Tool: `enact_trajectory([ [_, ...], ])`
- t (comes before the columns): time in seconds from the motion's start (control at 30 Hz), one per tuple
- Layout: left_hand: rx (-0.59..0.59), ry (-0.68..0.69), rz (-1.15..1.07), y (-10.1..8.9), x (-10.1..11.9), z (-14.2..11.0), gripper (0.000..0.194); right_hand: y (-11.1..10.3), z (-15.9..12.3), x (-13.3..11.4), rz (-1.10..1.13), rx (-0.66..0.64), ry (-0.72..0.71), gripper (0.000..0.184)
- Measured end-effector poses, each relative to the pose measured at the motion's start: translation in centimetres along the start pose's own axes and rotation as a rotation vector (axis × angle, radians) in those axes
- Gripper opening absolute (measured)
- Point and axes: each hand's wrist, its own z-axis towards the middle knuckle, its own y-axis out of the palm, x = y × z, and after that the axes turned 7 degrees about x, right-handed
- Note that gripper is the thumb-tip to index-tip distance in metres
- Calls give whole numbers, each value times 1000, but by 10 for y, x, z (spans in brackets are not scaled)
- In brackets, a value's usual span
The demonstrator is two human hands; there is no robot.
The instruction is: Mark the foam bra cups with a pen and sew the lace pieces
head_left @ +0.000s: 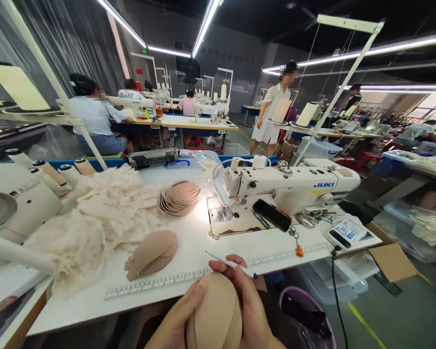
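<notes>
In front of me, at the table's near edge, my left hand grips a small stack of beige moulded bra cups, its thumb lying on the upper surface. My right hand cups the stack from the other side and holds a white pen with a purple end between its fingers. The pen's thin tip points left over the table. Just left of my hands, more beige cups lie nested on the white tabletop. A larger pile of cups sits farther back, beside the sewing machine.
Cream ruffled fabric is heaped on the left. A black phone rests on the machine bed, and a printed ruler strip runs along the front edge. A purple bin stands below. A person stands farther back.
</notes>
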Motion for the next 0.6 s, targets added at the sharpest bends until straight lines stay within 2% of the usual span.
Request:
enact_trajectory([
  [0.1, 43, -74, -25, -1, 1, 3, 71, 7, -2, -7, 75, -6, 55, 58],
  [0.27, -24, -220, -99, -7, -1, 10, 80, 4, 3, -10, 14, -32, -45, 57],
  [0.37, -49, -157, -77, -15, 0, 12, 72, 1, 8, -13, -41, -48, -98, 51],
  [0.5, -146, -83, -19, -20, 5, 10, 78, -2, 13, -18, -140, -69, -135, 48],
  [0.53, -162, -73, -21, -20, 6, 10, 74, -3, 13, -18, -152, -93, -125, 48],
  [0.6, -164, -59, -23, -19, 7, 10, 53, -6, 14, -18, -161, -123, -96, 47],
])
